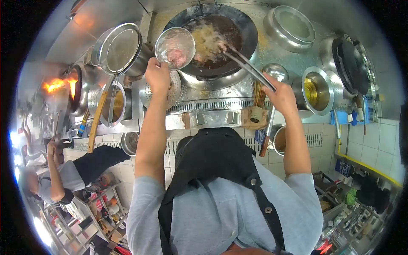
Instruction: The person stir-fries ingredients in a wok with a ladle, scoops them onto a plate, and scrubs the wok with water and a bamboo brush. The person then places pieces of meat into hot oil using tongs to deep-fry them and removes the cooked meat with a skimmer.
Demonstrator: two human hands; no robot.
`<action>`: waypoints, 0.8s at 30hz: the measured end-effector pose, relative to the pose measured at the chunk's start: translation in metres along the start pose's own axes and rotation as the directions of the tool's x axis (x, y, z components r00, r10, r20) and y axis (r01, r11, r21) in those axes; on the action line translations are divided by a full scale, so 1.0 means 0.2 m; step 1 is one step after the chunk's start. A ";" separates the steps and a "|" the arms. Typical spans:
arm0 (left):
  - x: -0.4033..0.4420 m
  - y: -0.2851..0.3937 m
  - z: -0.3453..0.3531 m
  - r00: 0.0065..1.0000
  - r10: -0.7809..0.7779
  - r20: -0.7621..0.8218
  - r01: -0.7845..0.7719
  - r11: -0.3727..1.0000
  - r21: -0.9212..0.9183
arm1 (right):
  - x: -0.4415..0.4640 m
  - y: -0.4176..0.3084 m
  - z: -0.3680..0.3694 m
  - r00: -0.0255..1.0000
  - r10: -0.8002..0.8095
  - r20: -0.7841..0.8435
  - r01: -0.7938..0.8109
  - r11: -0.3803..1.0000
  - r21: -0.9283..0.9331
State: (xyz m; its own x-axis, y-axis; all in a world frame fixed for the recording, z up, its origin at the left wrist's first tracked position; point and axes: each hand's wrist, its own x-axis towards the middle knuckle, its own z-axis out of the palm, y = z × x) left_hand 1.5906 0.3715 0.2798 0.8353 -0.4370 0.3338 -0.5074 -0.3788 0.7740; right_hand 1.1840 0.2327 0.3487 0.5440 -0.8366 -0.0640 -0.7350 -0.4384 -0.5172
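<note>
My left hand (158,76) grips the rim of a metal bowl (160,47) that has raw pinkish meat pieces (176,56) in it. The bowl is tilted beside the left edge of a large dark wok (248,34). In my right hand (281,95) is a pair of long metal tongs (246,64); their tips hold a piece of meat (222,45) over the wok. Dark oil fills the wok, and pale foam (204,38) bubbles around food in it. Under my left forearm lies a perforated metal skimmer (175,87).
A mesh strainer (121,49) rests on a pot at left, near an oil pot (123,106). Flames (57,86) rise by another wok, where a co-worker (55,182) stands. At right are a ladle (275,72), a bamboo brush (257,108), a pot of yellow oil (313,91) and a lidded pot (291,27).
</note>
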 end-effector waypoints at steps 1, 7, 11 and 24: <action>0.01 -0.06 0.02 1.000 -0.028 0.005 0.028 0.999 -0.025 | 0.08 0.07 0.07 0.999 -0.004 -0.054 0.003 1.000 -0.028; -0.07 -0.01 0.03 0.999 0.033 0.019 -0.030 0.989 -0.143 | 0.12 0.06 0.08 0.985 0.026 -0.168 -0.019 0.999 0.043; -0.12 0.13 0.01 0.995 0.009 0.098 0.006 0.989 -0.150 | -0.09 -0.03 0.04 0.981 -0.132 -0.141 0.164 0.956 0.243; -0.10 0.16 0.07 0.994 0.102 0.039 -0.101 0.994 -0.029 | -0.21 -0.04 0.04 0.999 -0.035 -0.025 0.033 0.997 -0.076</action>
State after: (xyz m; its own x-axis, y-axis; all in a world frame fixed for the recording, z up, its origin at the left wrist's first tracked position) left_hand 1.5550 0.3558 0.2911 0.7701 -0.5052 0.3896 -0.5830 -0.3091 0.7514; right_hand 1.1697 0.2731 0.3485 0.5593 -0.8286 -0.0243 -0.7452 -0.4897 -0.4526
